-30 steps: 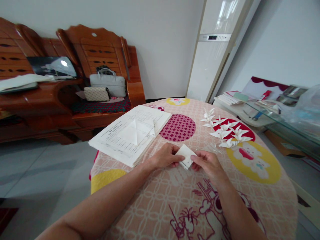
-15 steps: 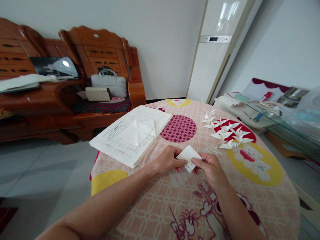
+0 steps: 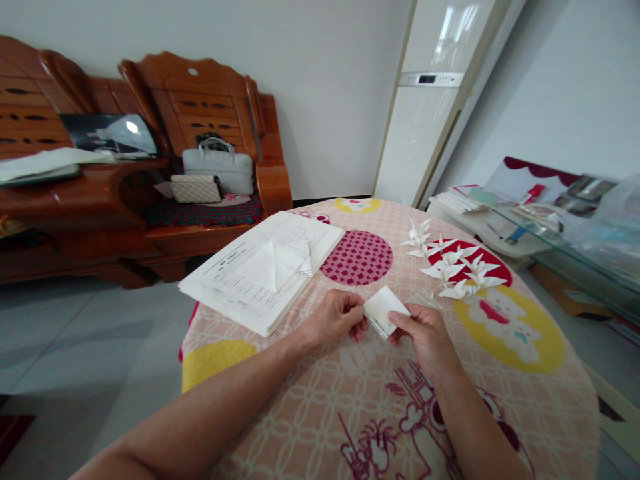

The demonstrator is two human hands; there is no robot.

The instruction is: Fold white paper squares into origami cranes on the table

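A small folded white paper [image 3: 384, 309] with some print on its lower edge is held just above the patterned tablecloth [image 3: 380, 407]. My left hand [image 3: 334, 318] pinches its left corner with thumb and fingers curled. My right hand [image 3: 423, 331] pinches its lower right edge. Several finished white paper cranes [image 3: 449, 264] lie in a cluster on the cloth beyond my right hand. To the left of my hands lies a stack of printed sheets [image 3: 260, 267] with a creased white square on top.
A wooden bench [image 3: 150, 173] with a grey bag [image 3: 218, 167] and a quilted purse stands behind the table at left. A tall white air conditioner [image 3: 430, 100] stands at the back. A glass shelf [image 3: 540, 220] with papers is at right.
The folded paper has turned and shifted slightly right between my fingers. My left hand slid to its left corner, and both hands moved a little.
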